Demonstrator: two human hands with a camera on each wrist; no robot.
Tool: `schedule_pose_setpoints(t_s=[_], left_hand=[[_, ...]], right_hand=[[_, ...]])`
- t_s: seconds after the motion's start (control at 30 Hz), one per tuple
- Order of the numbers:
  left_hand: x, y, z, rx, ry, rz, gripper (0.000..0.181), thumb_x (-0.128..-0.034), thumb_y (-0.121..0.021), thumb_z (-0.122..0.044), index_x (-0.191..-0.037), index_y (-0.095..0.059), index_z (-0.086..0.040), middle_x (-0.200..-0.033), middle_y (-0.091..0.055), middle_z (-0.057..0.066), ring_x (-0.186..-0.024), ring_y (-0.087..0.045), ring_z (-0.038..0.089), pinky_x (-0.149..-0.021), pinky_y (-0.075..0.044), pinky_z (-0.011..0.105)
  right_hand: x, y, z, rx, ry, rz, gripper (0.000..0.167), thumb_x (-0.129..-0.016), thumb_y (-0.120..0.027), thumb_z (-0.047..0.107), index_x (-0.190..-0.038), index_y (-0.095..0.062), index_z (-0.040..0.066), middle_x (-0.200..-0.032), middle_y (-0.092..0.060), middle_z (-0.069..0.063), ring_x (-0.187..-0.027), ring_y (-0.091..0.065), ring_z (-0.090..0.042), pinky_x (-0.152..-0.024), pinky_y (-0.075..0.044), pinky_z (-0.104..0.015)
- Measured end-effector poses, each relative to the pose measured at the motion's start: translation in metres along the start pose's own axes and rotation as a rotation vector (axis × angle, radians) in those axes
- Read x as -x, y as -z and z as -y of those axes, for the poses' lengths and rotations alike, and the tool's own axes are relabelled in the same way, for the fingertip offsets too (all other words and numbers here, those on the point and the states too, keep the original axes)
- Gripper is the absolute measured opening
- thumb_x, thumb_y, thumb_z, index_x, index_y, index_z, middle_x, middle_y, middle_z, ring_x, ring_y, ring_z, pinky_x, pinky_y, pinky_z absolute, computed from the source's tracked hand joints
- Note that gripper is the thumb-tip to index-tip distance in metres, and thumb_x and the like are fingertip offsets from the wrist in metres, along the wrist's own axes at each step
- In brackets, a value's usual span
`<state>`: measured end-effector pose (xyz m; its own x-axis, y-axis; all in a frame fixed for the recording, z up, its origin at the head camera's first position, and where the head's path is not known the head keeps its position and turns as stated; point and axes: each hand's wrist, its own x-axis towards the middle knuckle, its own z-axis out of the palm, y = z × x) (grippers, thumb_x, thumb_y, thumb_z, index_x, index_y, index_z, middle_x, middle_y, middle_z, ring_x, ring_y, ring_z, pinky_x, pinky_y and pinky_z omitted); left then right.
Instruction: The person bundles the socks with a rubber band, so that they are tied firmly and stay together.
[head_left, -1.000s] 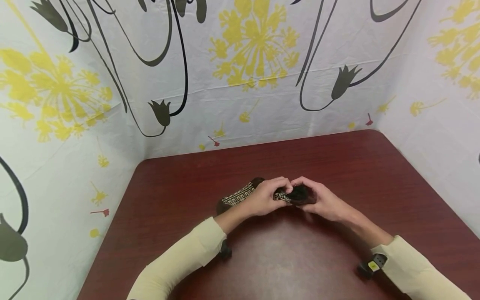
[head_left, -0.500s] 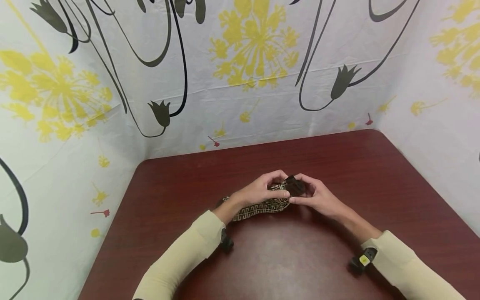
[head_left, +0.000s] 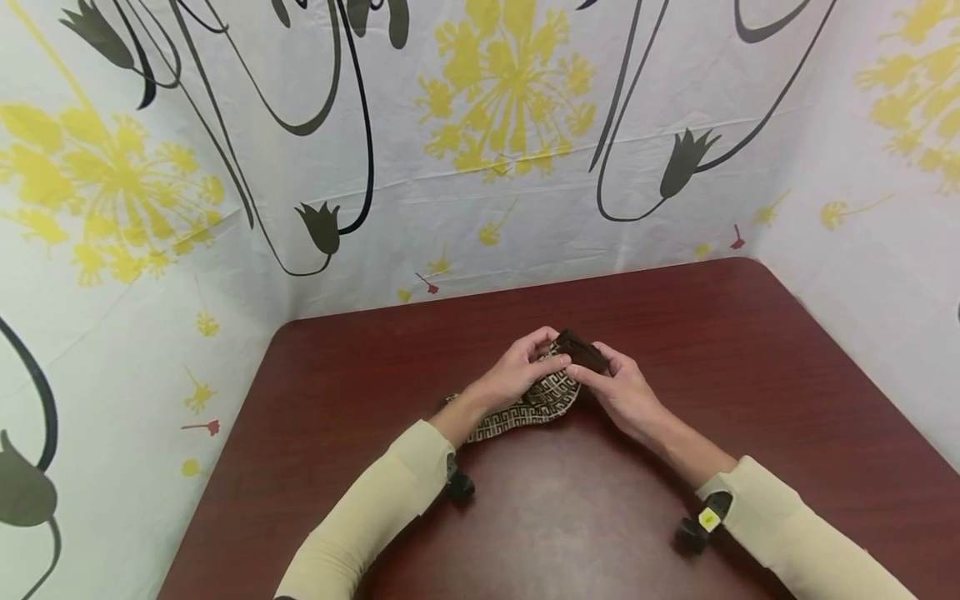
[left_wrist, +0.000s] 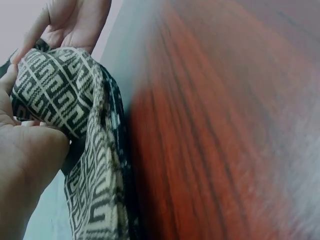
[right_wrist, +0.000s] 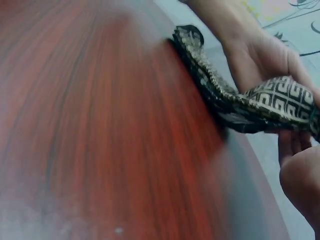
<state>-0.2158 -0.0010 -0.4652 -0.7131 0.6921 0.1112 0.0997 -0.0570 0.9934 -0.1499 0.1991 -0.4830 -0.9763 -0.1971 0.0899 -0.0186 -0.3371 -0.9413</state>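
A dark sock with a cream Greek-key pattern (head_left: 553, 392) is bunched between my hands near the table's middle. Its dark brown edge (head_left: 583, 351) is lifted and faces away from me. My left hand (head_left: 513, 373) pinches that edge from the left, thumb over the knit. On the other side, my right hand (head_left: 628, 393) pinches it, with both thumbs close together. The rest of the sock trails left under my left forearm and lies on the table; in the right wrist view the sock's far end (right_wrist: 190, 37) shows. Whether a second sock lies beneath is unclear.
A reddish-brown wooden table (head_left: 375, 358) with rounded corners lies under the work. White fabric with printed flowers (head_left: 510, 92) stands behind it and along both sides. Small black cameras (head_left: 459, 485) are strapped to both wrists.
My hands have moved a little away from me and raised the sock's dark edge. The sock has turned, so more patterned knit shows beneath my thumbs. My right forearm has shifted left.
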Motion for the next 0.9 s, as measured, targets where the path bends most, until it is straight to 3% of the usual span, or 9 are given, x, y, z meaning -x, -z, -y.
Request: schedule_pose_setpoints(t_s=[0.13, 0.3, 0.4, 0.53, 0.63, 0.8, 0.9], left_hand=[[-0.002, 0.001, 0.002, -0.02, 0.032, -0.027, 0.02, -0.1083, -0.062, -0.008, -0.126, -0.06, 0.001, -0.117, -0.071, 0.007, -0.106, -0.065, 0.013, -0.092, -0.052, 0.028], [-0.003, 0.004, -0.001, -0.06, 0.053, 0.034, 0.022, -0.107, -0.065, -0.008, -0.127, -0.063, 0.002, -0.124, -0.068, 0.007, -0.116, -0.062, 0.012, -0.098, -0.051, 0.029], [-0.005, 0.006, -0.001, -0.075, 0.047, 0.036, 0.02, -0.1045, -0.067, -0.004, -0.123, -0.064, 0.002, -0.12, -0.07, 0.007, -0.11, -0.064, 0.012, -0.095, -0.052, 0.028], [-0.009, 0.007, -0.001, -0.069, 0.047, -0.01, 0.017, -0.1018, -0.071, -0.003, -0.117, -0.064, 0.001, -0.108, -0.072, 0.005, -0.095, -0.067, 0.013, -0.087, -0.054, 0.027], [-0.011, 0.006, -0.002, -0.053, 0.057, -0.032, 0.017, -0.1013, -0.073, -0.004, -0.115, -0.065, 0.0, -0.106, -0.072, 0.003, -0.094, -0.067, 0.012, -0.086, -0.054, 0.026], [-0.011, 0.008, -0.004, -0.029, 0.102, -0.012, 0.016, -0.1038, -0.07, -0.007, -0.118, -0.064, -0.002, -0.109, -0.073, 0.003, -0.099, -0.067, 0.013, -0.09, -0.053, 0.027], [-0.012, 0.01, -0.003, -0.015, 0.117, 0.023, 0.016, -0.105, -0.067, -0.006, -0.12, -0.063, -0.002, -0.111, -0.073, 0.004, -0.101, -0.066, 0.014, -0.092, -0.052, 0.028]], right_hand=[[-0.001, 0.003, 0.002, -0.064, -0.062, -0.021, 0.04, -0.1, -0.064, -0.011, -0.136, -0.06, 0.006, -0.127, -0.069, -0.002, -0.115, -0.065, -0.008, -0.095, -0.054, -0.022], [0.0, 0.006, 0.006, -0.054, -0.101, -0.045, 0.039, -0.097, -0.068, -0.012, -0.131, -0.064, 0.006, -0.119, -0.072, -0.003, -0.101, -0.066, -0.01, -0.083, -0.055, -0.022], [0.0, 0.005, 0.006, -0.038, -0.084, -0.051, 0.034, -0.098, -0.069, -0.008, -0.128, -0.067, 0.007, -0.12, -0.072, -0.003, -0.103, -0.066, -0.011, -0.085, -0.055, -0.023], [-0.001, 0.0, 0.005, -0.014, -0.058, -0.106, 0.023, -0.099, -0.071, -0.003, -0.12, -0.072, 0.008, -0.117, -0.073, -0.002, -0.107, -0.067, -0.011, -0.089, -0.055, -0.023], [-0.003, -0.003, 0.005, -0.011, -0.057, -0.133, 0.021, -0.1, -0.071, -0.001, -0.12, -0.07, 0.005, -0.116, -0.073, -0.002, -0.107, -0.067, -0.011, -0.09, -0.055, -0.023], [-0.003, 0.003, 0.007, -0.034, -0.098, -0.051, 0.042, -0.103, -0.066, -0.003, -0.142, -0.053, -0.001, -0.125, -0.069, -0.001, -0.111, -0.063, -0.01, -0.091, -0.053, -0.022], [-0.003, 0.007, 0.009, -0.023, -0.103, -0.021, 0.047, -0.101, -0.065, -0.007, -0.145, -0.051, -0.003, -0.125, -0.069, -0.001, -0.105, -0.062, -0.01, -0.085, -0.052, -0.023]])
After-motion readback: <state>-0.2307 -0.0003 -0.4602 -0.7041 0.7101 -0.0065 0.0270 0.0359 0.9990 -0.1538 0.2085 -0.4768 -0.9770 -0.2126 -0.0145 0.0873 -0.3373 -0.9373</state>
